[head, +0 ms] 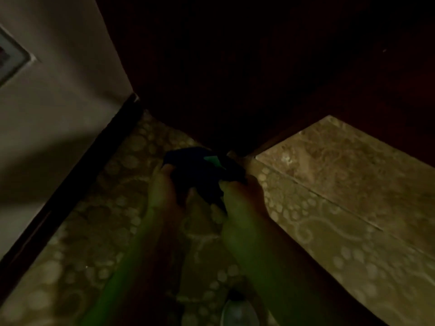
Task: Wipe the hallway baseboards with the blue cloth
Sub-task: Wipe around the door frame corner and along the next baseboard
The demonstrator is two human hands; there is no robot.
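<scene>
Both hands hold blue cloth point(200, 175) above patterned floor point(353, 208): left hand point(164, 191) grip pinches near edge, right hand point(242, 194) grip clutches other side, likely bunching pad for dark baseboard point(70, 170), well apart at left.

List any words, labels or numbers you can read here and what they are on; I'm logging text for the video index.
None can be read.
Framed picture on the wall: too dark and cut off to tell.
Pale tag on the blue cloth held by both hands: blurred, no letters legible.
</scene>
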